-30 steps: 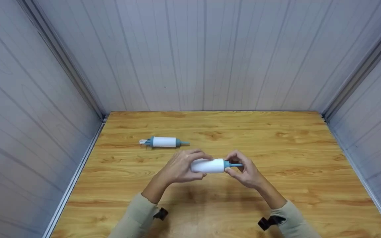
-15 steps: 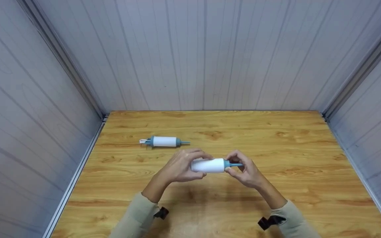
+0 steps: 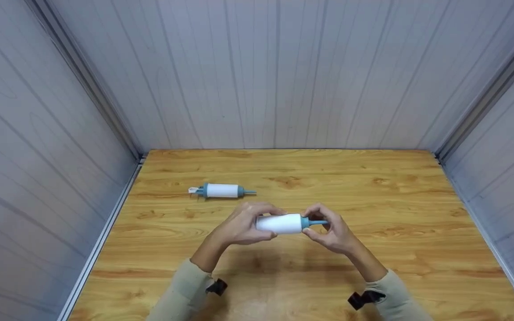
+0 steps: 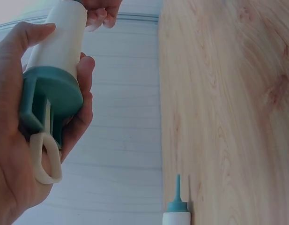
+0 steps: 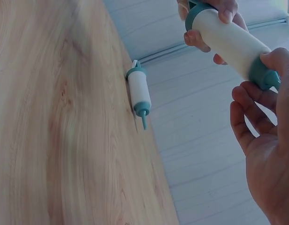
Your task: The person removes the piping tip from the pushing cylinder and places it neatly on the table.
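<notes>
Above the table (image 3: pixel 373 183), left fingers (image 3: pixel 267 208) clamp a white tube (image 3: pixel 286 224), contents hidden; right fingers (image 3: pixel 319 208) pinch its collar (image 3: pixel 305 222).

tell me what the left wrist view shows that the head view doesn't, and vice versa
Only left wrist: the cream loop and teal flange on the held tube; the left hand covers them in the head view.

Only head: the held tube's thin nozzle, the sleeves, the wrist straps and the white loop of the second tube.

Both: the left hand gripping the held tube, at least part of the right hand, the pale wall, and the second tube on the wooden table, though the left wrist view catches just its nozzle end.
</notes>
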Available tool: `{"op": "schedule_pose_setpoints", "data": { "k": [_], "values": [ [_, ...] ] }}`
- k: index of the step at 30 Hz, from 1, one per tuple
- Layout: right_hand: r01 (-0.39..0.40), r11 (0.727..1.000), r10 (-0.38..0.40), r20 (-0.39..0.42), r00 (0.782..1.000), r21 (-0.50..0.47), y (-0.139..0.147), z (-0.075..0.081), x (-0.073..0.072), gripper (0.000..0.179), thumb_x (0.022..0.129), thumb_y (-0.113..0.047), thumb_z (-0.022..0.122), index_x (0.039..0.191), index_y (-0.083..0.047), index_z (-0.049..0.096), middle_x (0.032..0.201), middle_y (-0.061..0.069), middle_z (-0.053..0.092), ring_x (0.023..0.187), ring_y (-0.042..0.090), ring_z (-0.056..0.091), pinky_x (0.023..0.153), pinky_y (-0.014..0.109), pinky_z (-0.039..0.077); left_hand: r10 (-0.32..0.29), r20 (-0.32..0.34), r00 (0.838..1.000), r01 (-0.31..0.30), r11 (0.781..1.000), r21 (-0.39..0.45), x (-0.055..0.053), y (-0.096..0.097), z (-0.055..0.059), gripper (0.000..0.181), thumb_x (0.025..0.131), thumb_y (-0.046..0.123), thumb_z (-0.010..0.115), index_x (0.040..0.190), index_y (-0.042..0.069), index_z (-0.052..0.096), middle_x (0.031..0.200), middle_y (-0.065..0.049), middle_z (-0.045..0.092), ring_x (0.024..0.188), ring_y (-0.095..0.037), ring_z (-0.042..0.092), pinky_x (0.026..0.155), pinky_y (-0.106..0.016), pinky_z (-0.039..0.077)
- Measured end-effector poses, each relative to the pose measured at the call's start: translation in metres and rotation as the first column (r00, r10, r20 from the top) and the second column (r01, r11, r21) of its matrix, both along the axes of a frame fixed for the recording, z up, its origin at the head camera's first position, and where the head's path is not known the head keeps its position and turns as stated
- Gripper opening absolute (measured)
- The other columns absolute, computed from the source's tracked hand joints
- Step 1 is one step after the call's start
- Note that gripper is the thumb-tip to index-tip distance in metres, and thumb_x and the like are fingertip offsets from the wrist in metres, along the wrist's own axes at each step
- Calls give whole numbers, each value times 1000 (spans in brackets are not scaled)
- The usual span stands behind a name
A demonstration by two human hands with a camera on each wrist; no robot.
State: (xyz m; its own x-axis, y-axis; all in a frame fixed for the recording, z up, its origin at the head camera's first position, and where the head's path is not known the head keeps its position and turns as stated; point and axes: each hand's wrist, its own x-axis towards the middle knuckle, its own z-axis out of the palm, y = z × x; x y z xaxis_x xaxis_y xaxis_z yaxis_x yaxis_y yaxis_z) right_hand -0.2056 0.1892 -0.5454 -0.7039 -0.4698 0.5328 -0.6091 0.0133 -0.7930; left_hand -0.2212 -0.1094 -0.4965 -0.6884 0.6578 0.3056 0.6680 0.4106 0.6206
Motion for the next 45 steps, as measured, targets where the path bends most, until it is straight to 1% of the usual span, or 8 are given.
{"op": "schedule_pose_setpoints", "data": {
  "k": [6, 10, 13, 17, 28, 34, 40, 45],
  "values": [
    [-20, 999, 21, 27, 999, -44, 0, -4, -2, 34, 95, 22, 67, 127, 13, 59, 125, 0, 69, 116, 3, 70, 97, 20, 62, 30, -52, 998, -31, 999, -35, 1, 3, 0, 46, 89, 30, 82, 133, 17, 81, 128, -7, 86, 98, -24, 79, 81, -30, 60],
    [-48, 997, 53, 71, 996, -60, 1, -8, -4, 28, 101, 18, 60, 128, 14, 54, 120, -10, 68, 102, 3, 68, 87, 21, 62, 38, -105, 994, -44, 997, -56, 4, 4, -1, 45, 90, 30, 82, 134, 18, 81, 127, -7, 85, 93, -23, 79, 78, -30, 61],
    [-61, 996, 66, 89, 994, -65, 0, -9, -4, 21, 105, 16, 57, 125, 13, 53, 112, -10, 68, 89, 7, 67, 77, 23, 61, 48, -122, 991, -56, 996, -64, 6, 4, -1, 45, 91, 30, 82, 134, 19, 81, 127, -7, 85, 90, -22, 78, 77, -29, 61],
    [-53, 997, 57, 74, 996, -64, -1, -9, -3, 20, 104, 17, 57, 123, 12, 54, 108, -6, 68, 85, 13, 67, 74, 24, 61, 52, -133, 990, -63, 995, -75, 6, 4, -1, 44, 91, 30, 83, 134, 19, 81, 126, -7, 85, 90, -23, 79, 78, -31, 63],
    [-64, 995, 70, 71, 995, -79, -1, -7, -3, 24, 103, 18, 58, 125, 14, 54, 113, -8, 67, 97, 3, 67, 83, 23, 62, 57, -151, 987, -70, 994, -85, 8, 4, 3, 44, 91, 30, 83, 134, 18, 81, 126, -8, 85, 86, -21, 77, 75, -30, 60],
    [-35, 997, 37, 29, 999, -66, -2, -7, -2, 31, 99, 15, 68, 127, 14, 55, 124, -3, 66, 110, 8, 69, 94, 20, 62, 57, -140, 989, -70, 993, -92, 8, 3, 4, 45, 92, 31, 84, 135, 18, 81, 126, -8, 85, 89, -23, 78, 77, -31, 61],
    [-47, 997, 48, 18, 999, -63, 1, -8, -4, 31, 103, 8, 71, 129, 14, 55, 125, 0, 66, 111, 10, 70, 95, 21, 62, 56, -143, 988, -70, 993, -97, 8, 4, 5, 45, 92, 32, 84, 135, 19, 81, 126, -8, 85, 91, -24, 79, 78, -32, 62],
    [-59, 995, 65, 69, 996, -76, 1, -8, -4, 23, 107, 10, 61, 128, 13, 53, 119, -8, 67, 99, 8, 69, 83, 22, 63, 56, -148, 987, -72, 992, -102, 8, 4, 6, 45, 92, 32, 84, 135, 19, 81, 126, -8, 85, 92, -24, 80, 79, -33, 62]
  ]
}}
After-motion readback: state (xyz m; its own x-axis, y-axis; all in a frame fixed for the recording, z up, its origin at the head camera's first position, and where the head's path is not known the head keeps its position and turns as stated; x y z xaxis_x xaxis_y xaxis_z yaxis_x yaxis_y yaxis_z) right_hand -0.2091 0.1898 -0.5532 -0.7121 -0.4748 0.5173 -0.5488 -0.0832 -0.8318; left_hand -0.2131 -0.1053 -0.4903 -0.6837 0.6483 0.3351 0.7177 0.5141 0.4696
